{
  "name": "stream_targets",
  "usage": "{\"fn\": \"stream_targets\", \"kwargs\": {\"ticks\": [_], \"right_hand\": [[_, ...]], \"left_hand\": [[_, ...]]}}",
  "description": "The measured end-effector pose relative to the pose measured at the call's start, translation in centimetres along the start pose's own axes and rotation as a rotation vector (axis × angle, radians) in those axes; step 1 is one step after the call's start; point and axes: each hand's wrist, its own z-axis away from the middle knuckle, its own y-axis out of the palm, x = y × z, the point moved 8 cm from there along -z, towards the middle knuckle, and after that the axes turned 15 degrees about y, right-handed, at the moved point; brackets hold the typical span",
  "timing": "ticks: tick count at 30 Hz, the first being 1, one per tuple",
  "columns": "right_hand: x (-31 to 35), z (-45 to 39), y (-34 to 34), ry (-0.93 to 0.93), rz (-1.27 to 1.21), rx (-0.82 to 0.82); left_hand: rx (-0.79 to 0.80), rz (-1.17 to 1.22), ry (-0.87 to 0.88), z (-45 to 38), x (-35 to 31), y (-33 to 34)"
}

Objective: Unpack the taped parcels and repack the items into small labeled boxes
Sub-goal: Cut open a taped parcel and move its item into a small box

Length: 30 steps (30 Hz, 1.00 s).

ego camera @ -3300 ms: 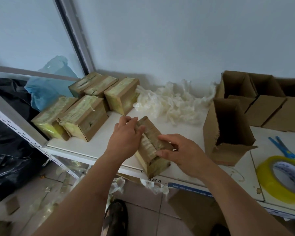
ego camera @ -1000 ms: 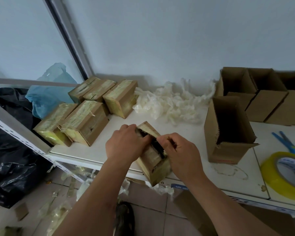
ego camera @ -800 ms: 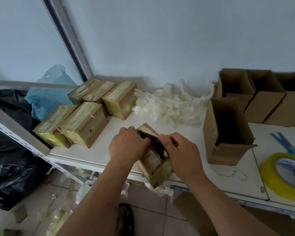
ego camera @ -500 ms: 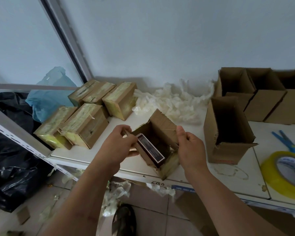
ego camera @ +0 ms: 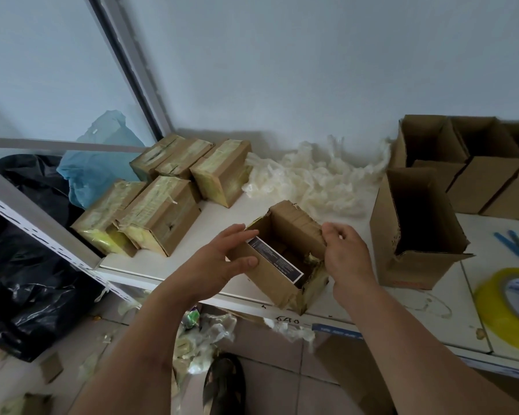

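One parcel (ego camera: 277, 266) at the worktop (ego camera: 189, 259) edge is now open: left hand (ego camera: 222, 262) grips its near wall, right hand (ego camera: 343, 253) pinches back the flap, dark labelled item (ego camera: 274, 260) exposed, ready to lift out.

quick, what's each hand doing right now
Left hand: grips the near-left wall of the opened parcel.
Right hand: pinches the parcel's right flap, holding it open.
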Motion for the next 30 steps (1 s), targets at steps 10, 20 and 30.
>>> {"fn": "stream_targets", "kwargs": {"ticks": [10, 20, 30], "right_hand": [[2.2, 1.6, 0.6, -0.227, 0.374, 0.018], [5.2, 5.3, 1.1, -0.741, 0.798, -0.236], [5.0, 6.2, 5.5, -0.642, 1.075, 0.239]], "left_hand": [[0.028, -0.134, 0.014, -0.5, 0.3, -0.5], [0.002, -0.140, -0.001, -0.1, -0.3, -0.6], [-0.014, -0.148, 0.026, -0.4, -1.5, -0.7]]}}
